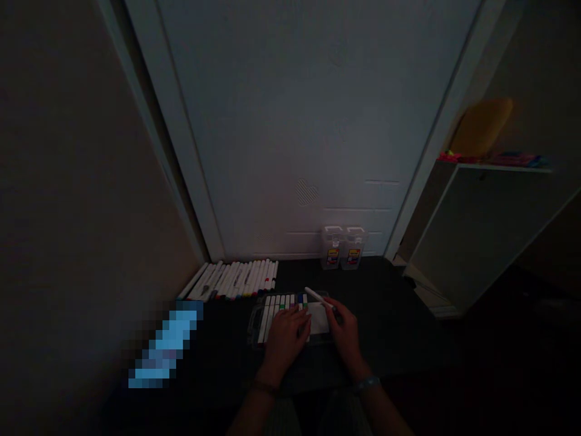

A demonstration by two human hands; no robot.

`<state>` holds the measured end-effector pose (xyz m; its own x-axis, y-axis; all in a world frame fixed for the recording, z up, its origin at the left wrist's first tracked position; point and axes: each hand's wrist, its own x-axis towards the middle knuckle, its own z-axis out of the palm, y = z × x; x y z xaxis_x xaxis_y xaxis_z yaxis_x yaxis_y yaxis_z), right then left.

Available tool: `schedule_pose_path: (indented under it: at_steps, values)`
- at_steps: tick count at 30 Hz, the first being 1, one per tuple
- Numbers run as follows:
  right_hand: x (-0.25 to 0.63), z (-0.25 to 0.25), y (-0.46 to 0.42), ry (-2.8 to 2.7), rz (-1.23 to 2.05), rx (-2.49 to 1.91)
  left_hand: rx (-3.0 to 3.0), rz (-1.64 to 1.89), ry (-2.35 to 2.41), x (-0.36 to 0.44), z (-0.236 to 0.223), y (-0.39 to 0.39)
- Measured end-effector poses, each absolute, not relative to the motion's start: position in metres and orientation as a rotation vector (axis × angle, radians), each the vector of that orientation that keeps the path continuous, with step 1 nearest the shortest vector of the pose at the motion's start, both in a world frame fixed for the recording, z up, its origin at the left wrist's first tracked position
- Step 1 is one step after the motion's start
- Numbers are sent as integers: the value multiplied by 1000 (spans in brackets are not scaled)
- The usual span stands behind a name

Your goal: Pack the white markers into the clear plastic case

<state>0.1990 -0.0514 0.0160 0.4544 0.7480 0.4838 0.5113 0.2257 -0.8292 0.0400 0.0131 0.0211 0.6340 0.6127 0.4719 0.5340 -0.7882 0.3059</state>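
A clear plastic case (253, 327) lies open on the dark table with several white markers (267, 315) side by side in its left part. My left hand (287, 333) rests palm down over these markers, its fingers stretched across them and hiding some. In my right hand (344, 327), at the case's right side, is a white marker (315, 295), held between thumb and fingers and tilted up to the left. Between my hands shows a pale bare part of the case. Green, purple and blue bands mark some of the markers.
A row of several white markers (240, 278) lies at the table's back left. Two clear latched boxes (333, 248) stand against the pale door (290, 151). A pixelated bright blue patch (170, 345) is at the left. At the right stands a cabinet (490, 224) with colourful items on top.
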Motion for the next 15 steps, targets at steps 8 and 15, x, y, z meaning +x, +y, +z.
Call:
schedule_pose_path:
  at_steps: [8,15]
  values:
    - [199,12,-49,-1160,256,-1470,2699,886,885,40,27,6]
    - [199,13,-49,-1151,264,-1474,2753,872,911,41,37,0]
